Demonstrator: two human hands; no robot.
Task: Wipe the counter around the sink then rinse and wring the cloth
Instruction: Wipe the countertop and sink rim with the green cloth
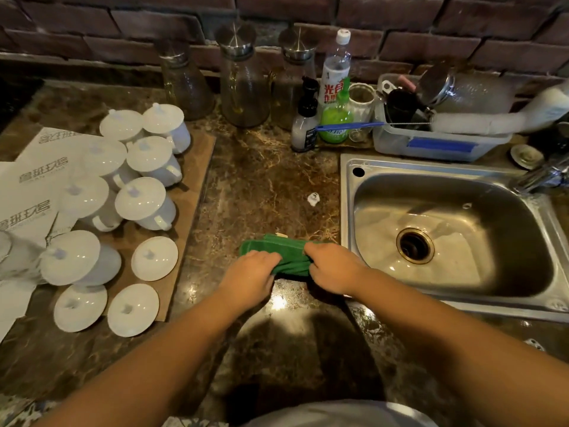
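Both hands are closed on the folded green cloth (pixel 281 257): the left hand (pixel 251 277) presses its near-left end, the right hand (pixel 334 268) grips its right end, holding it flat on the marble desk (pixel 264 186), just beside the left rim of the steel sink (pixel 346 211). At 12 o'clock from the cloth lies a small white scrap (pixel 313 199); at 9 o'clock stand lidded white cups (pixel 144 201) on cardboard. A wide leftward stroke could knock the cups or loose lids, and the scrap could smear or get swept into the drain.
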